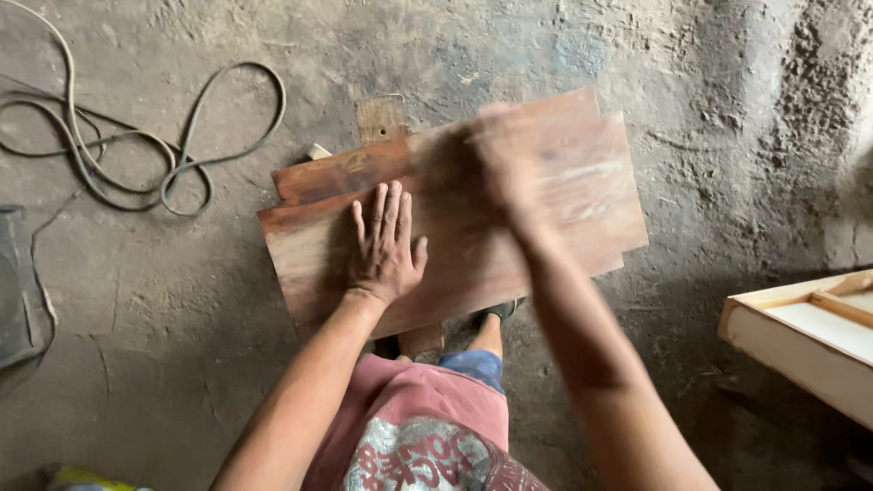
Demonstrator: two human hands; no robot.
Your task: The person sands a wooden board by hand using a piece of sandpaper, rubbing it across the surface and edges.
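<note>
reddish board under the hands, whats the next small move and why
Probably another stroke of the right hand across the reddish-brown flat wooden board, while the left hand presses flat on it. The right hand is motion-blurred over the board's middle, and the board lies stacked on another board, so it could slide. What the right hand's grip holds cannot be told.

A reddish-brown wooden board (473, 255) is lying flat, slightly tilted, overlapping a second similar board (336, 173) beneath it, both resting above the dusty concrete floor.

Right hand (496, 159) motion-blurred, grip unreadable; pale wooden frame (805, 332) cut by right edge; lower board (318, 173) mostly hidden.
</note>
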